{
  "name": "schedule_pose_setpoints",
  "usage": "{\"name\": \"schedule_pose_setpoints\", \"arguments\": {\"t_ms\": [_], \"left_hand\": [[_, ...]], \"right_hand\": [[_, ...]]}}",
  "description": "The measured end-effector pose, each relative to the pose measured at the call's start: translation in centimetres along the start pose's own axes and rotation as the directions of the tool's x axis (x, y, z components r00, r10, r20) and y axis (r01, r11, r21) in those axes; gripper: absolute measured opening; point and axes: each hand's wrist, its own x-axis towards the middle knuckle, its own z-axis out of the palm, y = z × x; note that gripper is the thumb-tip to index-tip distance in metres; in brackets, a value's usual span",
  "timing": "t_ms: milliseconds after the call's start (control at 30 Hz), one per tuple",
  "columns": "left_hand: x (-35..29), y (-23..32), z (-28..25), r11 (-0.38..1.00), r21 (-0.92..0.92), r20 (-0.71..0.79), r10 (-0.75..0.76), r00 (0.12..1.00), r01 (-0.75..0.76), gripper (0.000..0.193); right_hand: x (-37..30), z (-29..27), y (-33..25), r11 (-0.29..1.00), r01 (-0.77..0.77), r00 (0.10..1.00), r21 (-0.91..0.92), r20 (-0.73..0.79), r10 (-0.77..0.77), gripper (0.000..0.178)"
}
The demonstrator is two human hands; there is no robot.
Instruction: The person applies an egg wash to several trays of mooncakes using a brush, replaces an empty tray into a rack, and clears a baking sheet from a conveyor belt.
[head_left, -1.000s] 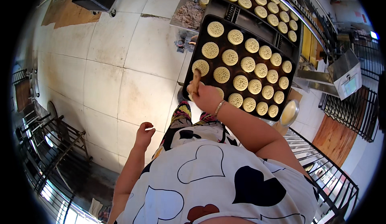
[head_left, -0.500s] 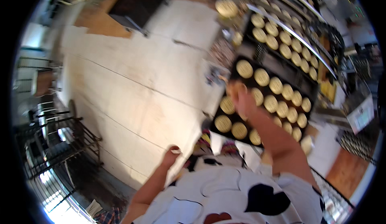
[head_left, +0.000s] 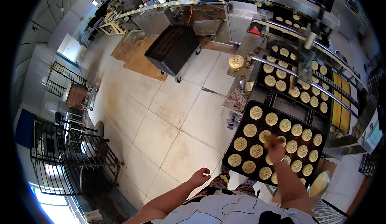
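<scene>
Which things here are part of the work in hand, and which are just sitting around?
In use:
right hand with a brush
dark baking tray
round pastries
bowl of yellow glaze

Lying about:
left hand, empty, away from the tray
black cart
wire racks

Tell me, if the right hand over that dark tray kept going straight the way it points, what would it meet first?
Probably the round cakes further up the dark tray. The right hand holds a brush aimed that way, though its height above them is unclear.
</scene>
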Motion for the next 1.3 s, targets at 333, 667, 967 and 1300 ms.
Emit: {"name": "schedule_pose_setpoints", "arguments": {"t_ms": [333, 667, 967, 1300], "left_hand": [[-0.3, 2.1, 4.3, 0.999, 0.053, 0.076, -0.011, 0.997, 0.007, 0.036], [-0.9, 3.1, 8.6, 0.987, 0.132, 0.126, 0.071, 0.99, -0.087, 0.036], [-1.0, 6.5, 12.9, 1.0, 0.031, 0.154, -0.002, 0.988, -0.003, 0.029], [-1.3, 7.5, 15.9, 0.989, -0.042, 0.168, -0.134, 0.977, 0.143, 0.032]], "right_hand": [[-0.5, -3.9, 8.5, 0.996, -0.059, 0.97, 0.068, -0.233, 0.073, 0.033], [-13.4, 0.2, 9.1, 0.814, 0.313, 0.93, 0.489, 0.016, -0.367, 0.028], [-1.5, -8.7, 22.3, 0.94, 0.124, 0.928, 0.319, -0.373, 0.004, 0.029], [-11.6, -9.7, 21.8, 0.863, 0.14, 0.986, 0.485, 0.017, -0.169, 0.029]]}}
